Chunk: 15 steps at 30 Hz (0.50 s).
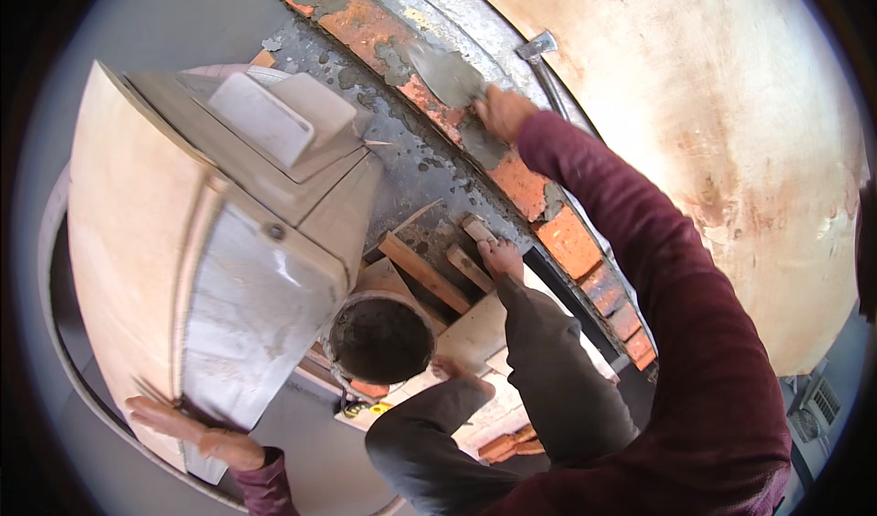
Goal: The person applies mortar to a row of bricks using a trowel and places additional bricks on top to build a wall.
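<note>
My right hand [507,114] is closed round the handle of a trowel, mostly hidden in the fist. The grey trowel blade [449,76], slightly blurred, lies over wet mortar on a curving row of orange bricks [519,187]. Mortar [482,142] is smeared across several of the bricks. At the lower left my left hand [196,432] has its fingers stretched out and holds nothing. It is beside the edge of a pale panel [128,269] and a grey-white sheet [233,333]; whether it touches them I cannot tell.
A bucket [340,370] of mortar stands near my bare feet [502,258]. Planks [425,274] lie beyond it. A hammer [539,48] rests by the bricks' far side, next to a large tan board [694,132]. A grey moulded piece [301,187] juts in from the left.
</note>
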Tool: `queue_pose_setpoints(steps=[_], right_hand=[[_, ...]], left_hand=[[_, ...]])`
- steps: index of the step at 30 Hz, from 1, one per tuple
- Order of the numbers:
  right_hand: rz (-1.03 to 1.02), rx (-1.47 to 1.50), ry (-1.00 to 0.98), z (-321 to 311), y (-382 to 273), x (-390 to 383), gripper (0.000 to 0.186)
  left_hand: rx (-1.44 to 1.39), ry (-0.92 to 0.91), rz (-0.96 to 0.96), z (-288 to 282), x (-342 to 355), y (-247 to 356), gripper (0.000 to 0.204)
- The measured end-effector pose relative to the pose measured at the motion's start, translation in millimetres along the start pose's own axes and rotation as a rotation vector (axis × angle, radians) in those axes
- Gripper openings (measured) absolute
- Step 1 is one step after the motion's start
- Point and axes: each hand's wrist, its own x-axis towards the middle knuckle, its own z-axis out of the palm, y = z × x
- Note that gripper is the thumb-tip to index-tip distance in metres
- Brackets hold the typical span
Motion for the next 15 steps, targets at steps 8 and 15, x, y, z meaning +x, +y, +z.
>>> queue_pose_setpoints(steps=[8, 15], right_hand=[[0.100, 0.327, 0.115, 44.6, -14.7, -81.5, 0.050], [-0.025, 0.582, 0.357, 69.3, -123.5, 92.7, 0.039]], left_hand=[[0.106, -0.031, -0.023, -2.7, -11.6, -13.2, 0.107], [0.088, -0.087, -0.067, -2.3, 1.1, 5.2, 0.099]])
